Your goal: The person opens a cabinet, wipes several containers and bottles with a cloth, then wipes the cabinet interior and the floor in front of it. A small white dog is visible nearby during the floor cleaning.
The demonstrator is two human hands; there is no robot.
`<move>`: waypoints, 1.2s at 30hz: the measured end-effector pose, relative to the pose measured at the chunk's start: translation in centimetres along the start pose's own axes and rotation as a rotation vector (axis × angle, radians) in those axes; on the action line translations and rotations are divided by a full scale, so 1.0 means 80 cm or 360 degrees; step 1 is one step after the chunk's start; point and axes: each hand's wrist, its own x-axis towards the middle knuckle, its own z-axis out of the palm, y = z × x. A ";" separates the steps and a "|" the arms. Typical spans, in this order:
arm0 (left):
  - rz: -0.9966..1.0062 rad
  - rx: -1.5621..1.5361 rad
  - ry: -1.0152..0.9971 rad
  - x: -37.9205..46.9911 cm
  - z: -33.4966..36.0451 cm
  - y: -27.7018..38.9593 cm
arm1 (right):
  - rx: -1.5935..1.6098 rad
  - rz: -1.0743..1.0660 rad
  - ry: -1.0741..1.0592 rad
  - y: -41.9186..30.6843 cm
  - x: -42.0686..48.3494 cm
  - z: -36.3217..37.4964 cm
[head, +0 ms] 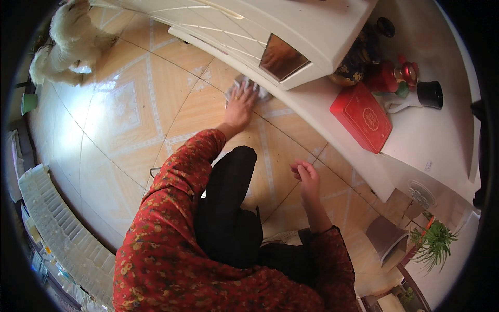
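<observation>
My left hand [239, 109] lies palm down on a crumpled grey-white cloth [252, 84], its fingers spread over it. The cloth rests on the tiled floor [195, 113], close against the base of a white cabinet [241, 39]. A ring shows on one finger. Off to the right, my right hand [308, 173] hovers in front of my knee, fingers loosely curled and nothing visible in them. Both sleeves are red with a floral pattern. My black-trousered legs [230, 195] are bent beneath me.
A white dog [72, 43] stands at upper left. On a white shelf [413, 144] are a red box [362, 117], a red bottle [384, 76] and a white cup-like vessel [405, 102]. A potted plant [432, 241] and a brown bin [386, 238] stand lower right; a frilled cover [58, 218] hangs left.
</observation>
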 end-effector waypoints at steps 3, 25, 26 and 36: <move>0.0163 -0.0108 -0.0103 -0.030 0.001 0.031 | 0.0026 -0.0003 0.0023 -0.001 0.002 0.000; -0.1486 -0.2459 -0.0537 -0.098 -0.021 0.114 | 0.0037 -0.0140 0.0044 -0.018 -0.008 -0.003; -0.1260 -0.3388 -0.0771 -0.084 -0.033 0.094 | 0.0021 -0.0142 0.0026 -0.019 -0.008 -0.003; -0.0992 -0.4672 -0.0637 -0.061 -0.076 0.023 | -0.0032 -0.0071 -0.0031 -0.015 -0.004 0.006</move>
